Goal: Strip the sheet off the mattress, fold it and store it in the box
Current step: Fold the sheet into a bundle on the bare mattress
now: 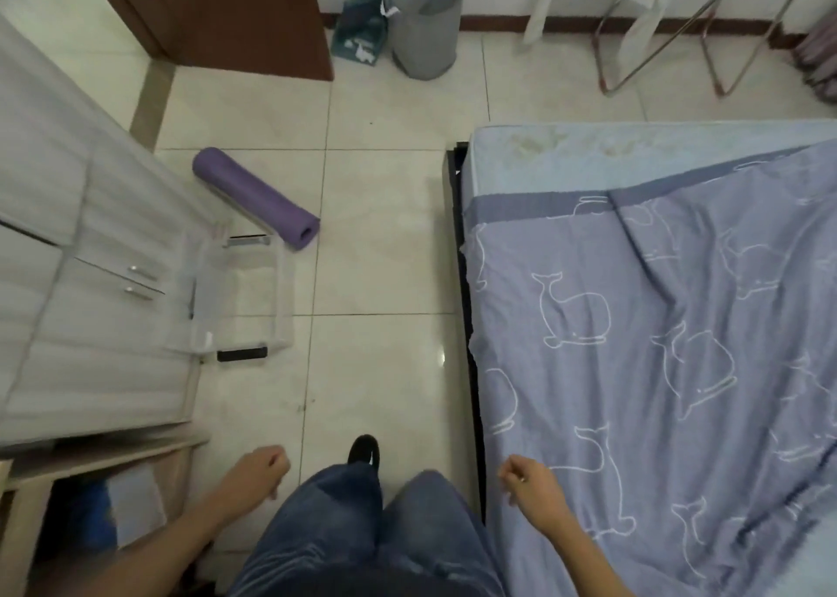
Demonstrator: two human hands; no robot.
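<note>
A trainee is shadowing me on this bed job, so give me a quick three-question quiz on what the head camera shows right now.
1. True or false: the whale-print sheet is already folded inside the clear box.
2. What lies on the floor just beyond the clear box? A) a purple rolled mat B) a pillow C) a broom
3. Fill in: the left hand and the right hand each hold ____.
Key: 1 false; the sheet still lies on the mattress, and there is no sheet in the box. 2 A. 3 nothing.
</note>
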